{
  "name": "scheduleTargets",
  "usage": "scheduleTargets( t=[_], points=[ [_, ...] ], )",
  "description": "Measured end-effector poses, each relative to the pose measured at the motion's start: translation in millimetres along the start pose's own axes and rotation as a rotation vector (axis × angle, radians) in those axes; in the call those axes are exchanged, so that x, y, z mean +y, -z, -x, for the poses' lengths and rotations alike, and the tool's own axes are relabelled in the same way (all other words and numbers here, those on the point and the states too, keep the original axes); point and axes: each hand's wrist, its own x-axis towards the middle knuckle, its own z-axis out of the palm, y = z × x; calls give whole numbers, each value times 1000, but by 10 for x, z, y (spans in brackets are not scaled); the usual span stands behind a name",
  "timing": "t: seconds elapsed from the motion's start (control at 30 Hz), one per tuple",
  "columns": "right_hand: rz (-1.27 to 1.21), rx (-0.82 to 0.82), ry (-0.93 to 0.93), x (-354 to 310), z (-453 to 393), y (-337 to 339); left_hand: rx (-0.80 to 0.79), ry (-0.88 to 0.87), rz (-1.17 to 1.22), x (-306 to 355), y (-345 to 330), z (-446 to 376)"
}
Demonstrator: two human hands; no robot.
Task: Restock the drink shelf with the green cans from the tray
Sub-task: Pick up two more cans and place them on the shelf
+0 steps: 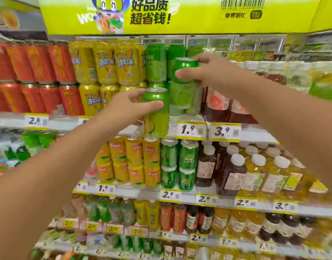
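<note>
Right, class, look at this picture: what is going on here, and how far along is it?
A person is stocking a shop's drink shelf. The left hand holds one green can in front of the shelf edge, near the 1.9 price tag. The right hand holds a second green can higher up, at the green cans already stacked on that shelf. Neither can is released yet. No tray is in view.
</note>
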Motion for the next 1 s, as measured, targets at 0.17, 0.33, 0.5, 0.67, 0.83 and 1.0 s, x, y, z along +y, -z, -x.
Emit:
scheduleTargets(
  t=[0.17, 0.33, 0.5, 0.67, 0.83, 1.0],
  points=[
    [-6, 98, 2, -157, -414, 2, 13, 7, 7, -36, 61, -165],
    [50, 176, -10, -214, -783, -32, -2, 0, -9, -81, 80, -250],
    [145, 198, -50, -112, -1018, -106, -8, -7, 2, -87, 98, -317],
    [145, 208, -69, -8, -1112, -198, -19, -33, 1, -69, 111, -327],
    [154, 209, -80, 0, -1155, -205, -31, -47, 23, -56, 105, -332],
    [152, 201, -86, -2, -1185, -224, -39, -33, 56, -63, 72, -352]
  ],
)
